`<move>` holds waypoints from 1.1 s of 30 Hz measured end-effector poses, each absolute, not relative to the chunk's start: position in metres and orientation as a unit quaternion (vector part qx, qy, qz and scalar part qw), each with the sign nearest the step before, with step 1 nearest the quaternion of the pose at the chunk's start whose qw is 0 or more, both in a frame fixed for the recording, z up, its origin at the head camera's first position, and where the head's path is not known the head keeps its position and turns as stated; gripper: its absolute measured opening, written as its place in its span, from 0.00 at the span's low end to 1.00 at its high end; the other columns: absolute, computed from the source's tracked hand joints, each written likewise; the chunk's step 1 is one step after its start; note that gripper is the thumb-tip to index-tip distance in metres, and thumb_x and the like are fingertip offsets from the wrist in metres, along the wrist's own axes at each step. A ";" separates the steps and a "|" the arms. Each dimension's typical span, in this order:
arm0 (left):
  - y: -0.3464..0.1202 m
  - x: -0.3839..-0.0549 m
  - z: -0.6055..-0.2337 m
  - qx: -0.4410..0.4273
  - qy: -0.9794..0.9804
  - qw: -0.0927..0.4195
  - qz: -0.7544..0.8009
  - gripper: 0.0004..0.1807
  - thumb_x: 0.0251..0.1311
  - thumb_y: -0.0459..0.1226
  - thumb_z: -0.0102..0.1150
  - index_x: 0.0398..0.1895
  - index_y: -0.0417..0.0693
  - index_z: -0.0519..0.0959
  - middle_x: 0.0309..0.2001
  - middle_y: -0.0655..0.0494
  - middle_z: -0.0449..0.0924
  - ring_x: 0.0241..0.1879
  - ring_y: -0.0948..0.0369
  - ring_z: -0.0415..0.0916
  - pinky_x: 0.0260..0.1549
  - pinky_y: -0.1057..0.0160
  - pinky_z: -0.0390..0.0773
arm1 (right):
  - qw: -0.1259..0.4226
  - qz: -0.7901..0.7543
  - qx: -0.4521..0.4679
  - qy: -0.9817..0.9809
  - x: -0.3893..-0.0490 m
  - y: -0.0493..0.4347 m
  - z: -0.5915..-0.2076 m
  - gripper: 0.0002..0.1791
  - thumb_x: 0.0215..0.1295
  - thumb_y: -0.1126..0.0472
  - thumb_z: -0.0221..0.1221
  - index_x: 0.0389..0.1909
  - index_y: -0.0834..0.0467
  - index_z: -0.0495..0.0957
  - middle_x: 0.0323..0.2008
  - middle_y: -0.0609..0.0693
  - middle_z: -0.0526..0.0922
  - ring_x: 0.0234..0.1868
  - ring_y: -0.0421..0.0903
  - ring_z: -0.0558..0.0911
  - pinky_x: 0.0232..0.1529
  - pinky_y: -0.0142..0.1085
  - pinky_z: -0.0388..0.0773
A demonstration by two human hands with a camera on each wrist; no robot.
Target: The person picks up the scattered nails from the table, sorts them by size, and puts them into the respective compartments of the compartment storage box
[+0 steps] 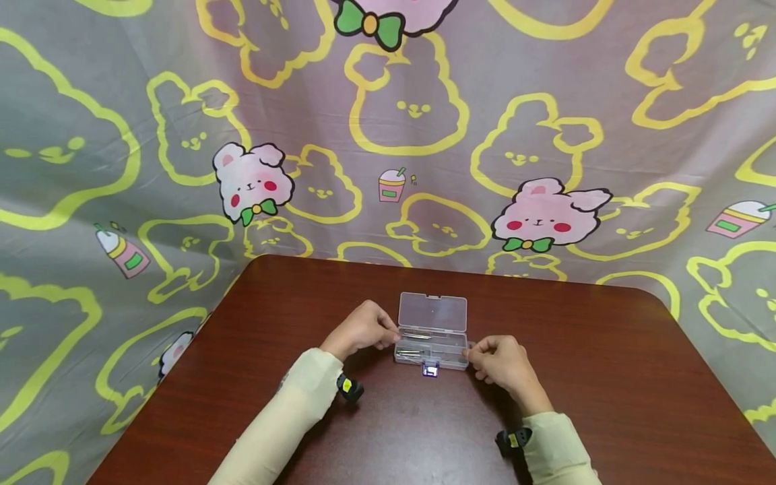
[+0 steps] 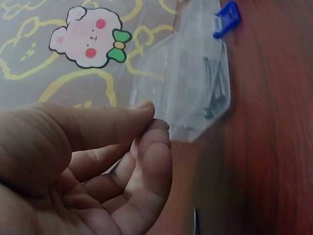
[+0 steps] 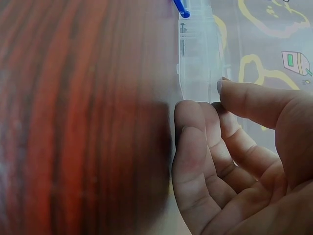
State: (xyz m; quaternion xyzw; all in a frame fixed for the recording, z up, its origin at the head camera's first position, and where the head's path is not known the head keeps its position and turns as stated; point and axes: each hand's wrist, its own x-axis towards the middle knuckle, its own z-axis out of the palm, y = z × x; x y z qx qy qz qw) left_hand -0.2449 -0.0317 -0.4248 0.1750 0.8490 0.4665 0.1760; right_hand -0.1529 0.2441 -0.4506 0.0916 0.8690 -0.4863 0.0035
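A clear plastic box lies on the table with its lid folded back. A blue latch sticks out at its front. Slender silvery metal pieces lie in the left part of the front and back compartments; the left wrist view shows long shanks with heads, like screws. At the left end, my left hand pinches the box's edge between thumb and fingertips. My right hand grips the opposite end, with the thumb on the rear side and fingers round the end wall.
The dark red-brown wooden table extends around the box on all sides. Behind it hangs a grey curtain printed with yellow outlines and pink rabbits. Both wrists carry black straps.
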 end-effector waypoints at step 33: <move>-0.077 -0.253 -0.438 0.113 0.889 0.138 0.423 0.04 0.53 0.28 0.72 0.24 0.39 0.87 0.22 0.52 0.84 0.20 0.62 0.77 0.22 0.63 0.80 | 0.009 -0.484 0.096 0.870 -0.153 0.244 -0.452 0.09 0.61 0.61 0.70 0.26 0.61 0.83 0.21 0.51 0.83 0.21 0.47 0.82 0.23 0.39 0.81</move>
